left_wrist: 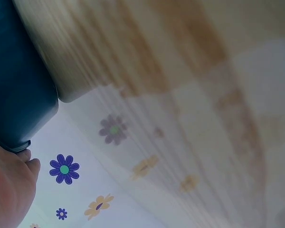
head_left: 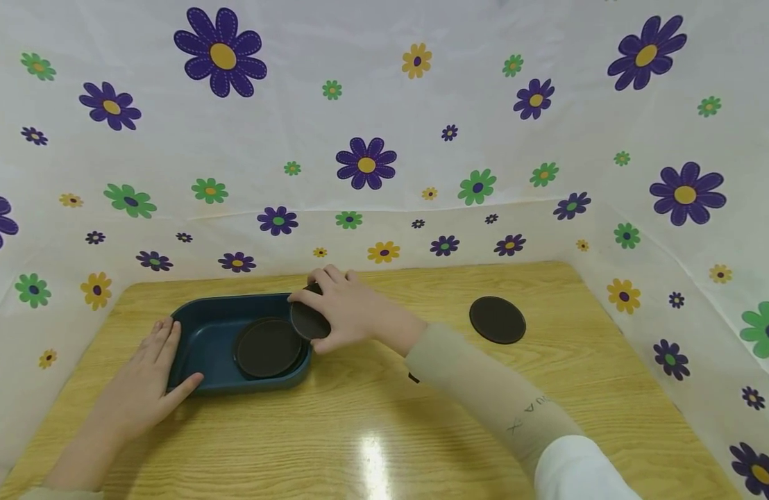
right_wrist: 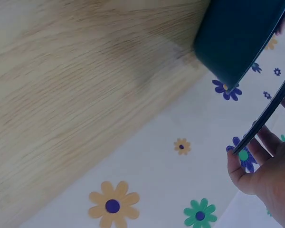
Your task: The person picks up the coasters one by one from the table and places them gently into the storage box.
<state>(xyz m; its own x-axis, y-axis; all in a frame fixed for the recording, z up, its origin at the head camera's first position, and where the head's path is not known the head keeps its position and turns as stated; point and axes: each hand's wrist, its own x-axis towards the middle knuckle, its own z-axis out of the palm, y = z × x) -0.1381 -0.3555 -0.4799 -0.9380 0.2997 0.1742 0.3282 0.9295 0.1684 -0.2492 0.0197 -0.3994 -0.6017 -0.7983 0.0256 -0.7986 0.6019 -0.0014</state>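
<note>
My right hand (head_left: 347,309) grips a round black coaster (head_left: 309,321) by its edges, tilted over the right end of a dark blue rectangular tub (head_left: 200,389). In the right wrist view the same thin coaster (right_wrist: 266,114) shows edge-on between the fingers and thumb. Inside the tub, toward its right end, lie black coasters (head_left: 268,347) that look stacked. My left hand (head_left: 144,382) rests against the tub's left end, fingers along the rim and thumb toward the front. Part of that hand (left_wrist: 12,185) touches the tub wall (left_wrist: 23,80) in the left wrist view.
Another black coaster (head_left: 497,319) lies flat on the wooden table (head_left: 372,430), right of the tub. A small dark object (head_left: 413,378) shows partly beneath the right forearm. A white flowered cloth (head_left: 484,139) stands around the table's back and sides.
</note>
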